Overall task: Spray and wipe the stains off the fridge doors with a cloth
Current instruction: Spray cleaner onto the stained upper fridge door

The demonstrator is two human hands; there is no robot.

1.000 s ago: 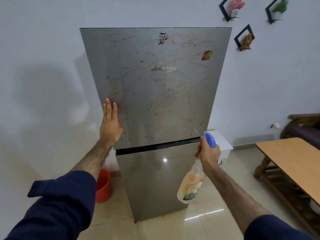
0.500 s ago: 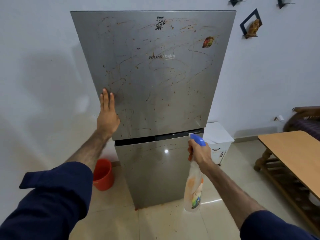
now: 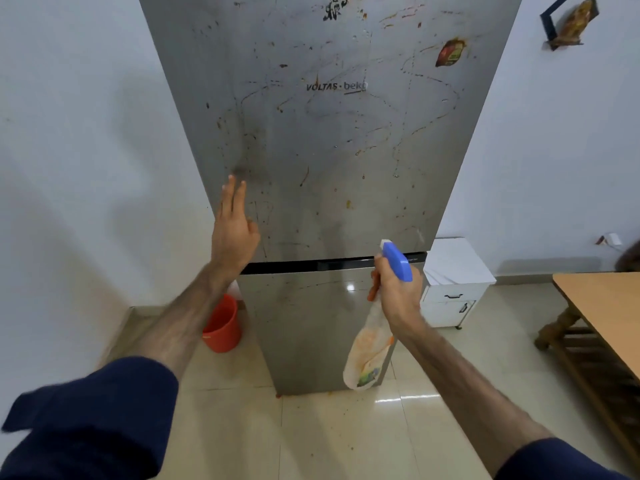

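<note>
While the stains wait: nothing on these doors looks wiped yet, so by my read we're right at the spraying stage.
Upper door: the upper door (image 3: 346, 140) is streaked all over with brown and orange loops, drips and specks, plus a sticker near its top right.
Lower door: the lower door (image 3: 311, 323) below the dark gap shows fainter marks, and it's untouched as far as I can see.
Right hand: the right hand (image 3: 398, 292) has its fingers wrapped round the neck of the spray bottle (image 3: 370, 355), blue trigger head up, nozzle aimed at the upper door's bottom right!
Left hand: the left hand (image 3: 233, 226) is flat, fingers straight, right at the upper door's left edge; whether it presses the metal, I cannot tell.
Cloth: no cloth anywhere in view, and that's a problem for later.
Done: at most some spraying, though no wet patch shows clearly.
Left: most of the job, I'd judge, with spraying both doors, fetching a cloth and wiping everything.
Surroundings: an orange bucket (image 3: 223, 323) sits on the floor beside the fridge.
</note>
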